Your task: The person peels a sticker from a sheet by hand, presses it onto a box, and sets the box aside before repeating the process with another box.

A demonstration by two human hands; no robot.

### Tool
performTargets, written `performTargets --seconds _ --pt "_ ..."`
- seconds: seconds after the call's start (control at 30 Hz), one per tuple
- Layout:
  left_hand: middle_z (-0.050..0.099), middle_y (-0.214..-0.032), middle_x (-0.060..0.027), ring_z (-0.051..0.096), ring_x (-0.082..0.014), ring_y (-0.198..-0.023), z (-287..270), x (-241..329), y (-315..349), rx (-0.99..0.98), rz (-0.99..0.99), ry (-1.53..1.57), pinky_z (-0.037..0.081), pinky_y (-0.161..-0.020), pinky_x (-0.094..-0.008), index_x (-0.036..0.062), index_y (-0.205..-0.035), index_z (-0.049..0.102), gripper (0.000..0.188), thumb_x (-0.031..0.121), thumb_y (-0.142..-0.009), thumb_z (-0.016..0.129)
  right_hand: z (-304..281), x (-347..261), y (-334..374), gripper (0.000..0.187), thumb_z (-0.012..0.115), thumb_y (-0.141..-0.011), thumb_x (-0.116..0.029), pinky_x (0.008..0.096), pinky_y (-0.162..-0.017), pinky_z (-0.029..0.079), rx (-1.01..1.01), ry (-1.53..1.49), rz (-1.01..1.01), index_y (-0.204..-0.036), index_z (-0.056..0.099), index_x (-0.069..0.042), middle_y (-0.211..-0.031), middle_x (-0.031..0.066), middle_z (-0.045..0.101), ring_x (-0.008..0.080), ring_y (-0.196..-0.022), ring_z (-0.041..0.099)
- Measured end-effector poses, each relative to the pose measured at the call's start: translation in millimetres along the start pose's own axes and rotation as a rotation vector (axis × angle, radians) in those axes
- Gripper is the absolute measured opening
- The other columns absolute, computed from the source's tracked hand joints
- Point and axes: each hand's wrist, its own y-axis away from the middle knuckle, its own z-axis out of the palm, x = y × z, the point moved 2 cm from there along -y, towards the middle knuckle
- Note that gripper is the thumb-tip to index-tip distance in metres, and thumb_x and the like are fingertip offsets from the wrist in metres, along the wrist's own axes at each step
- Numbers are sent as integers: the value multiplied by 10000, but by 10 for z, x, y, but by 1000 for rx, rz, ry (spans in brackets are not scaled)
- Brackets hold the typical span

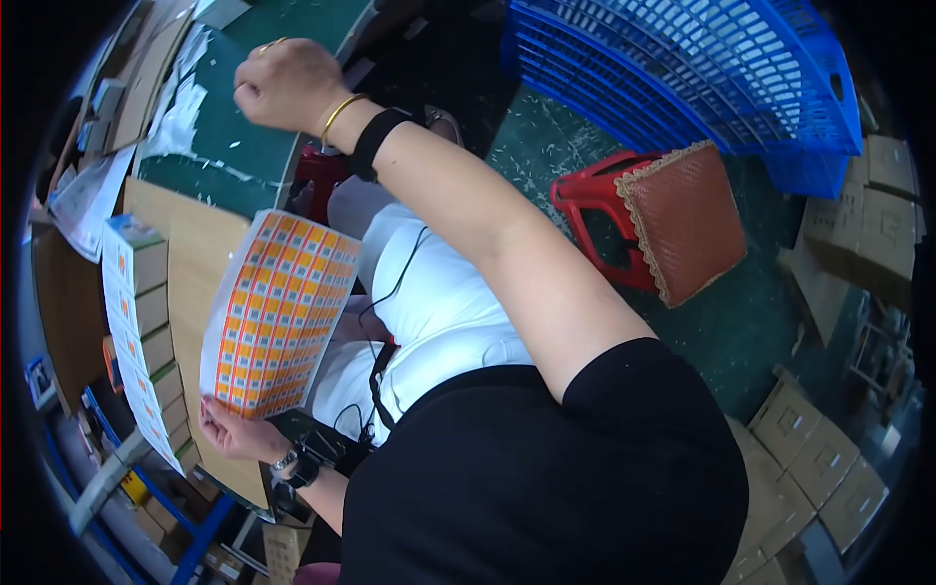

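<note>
A sheet of small orange-and-white labels (283, 312), printed in a grid, is gripped at its lower corner by my left hand (229, 431). It hangs slightly curved in front of my lap, beside the brown board. My right hand (288, 86) is raised over the green table (229, 107) with its fingers curled closed. Whatever may be between those fingertips is hidden. Along the board's left side stands a row of small boxes (151, 302) with light printed faces.
The brown cardboard (200, 244) lies on the table's near part. White paper scraps (180, 117) lie farther off. On the right are a red stool (634, 219) with a brown cushion and a blue plastic crate (673, 68). Stacked cartons (809, 458) stand at the lower right.
</note>
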Motion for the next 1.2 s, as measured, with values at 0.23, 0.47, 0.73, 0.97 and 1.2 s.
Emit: performTargets --seconds 0.23,0.47,0.73,0.97,1.2 --pt "754 -1137 -97 712 -158 -980 29 61 -31 -7 -33 -82 543 -875 -325 9 -1207 671 417 366 -998 720 -92 -13 16 178 653 -793 -203 385 -695 594 20 -16 63 -658 715 -105 -704 98 694 271 -715 712" --pt "757 -1144 -103 728 -190 -989 4 123 -44 3 -80 -104 559 -874 -339 21 -1219 659 425 371 -987 723 -61 -58 27 180 651 -777 -193 365 -669 584 20 -82 54 -641 702 -87 -673 101 678 257 -693 706" --pt "755 -1160 -112 732 -217 -1008 29 150 -57 29 -143 -112 572 -864 -357 33 -1236 654 454 393 -972 736 -44 -51 54 171 652 -759 -177 366 -648 580 2 -101 106 -615 683 -91 -656 90 670 244 -678 700" --pt "752 -1155 -109 730 -218 -1011 191 312 24 46 -179 -132 570 -867 -358 29 -1207 654 408 358 -980 731 -69 -7 43 170 658 -745 -184 380 -633 575 -74 -88 129 -599 666 -98 -651 87 664 256 -667 695" --pt "742 -1064 -86 703 -130 -943 66 99 -47 14 -148 51 553 -798 -289 8 -1119 651 267 251 -1020 702 -199 -6 -16 98 662 -778 -165 403 -698 562 -17 -202 66 -704 674 -102 -764 91 675 270 -762 695"
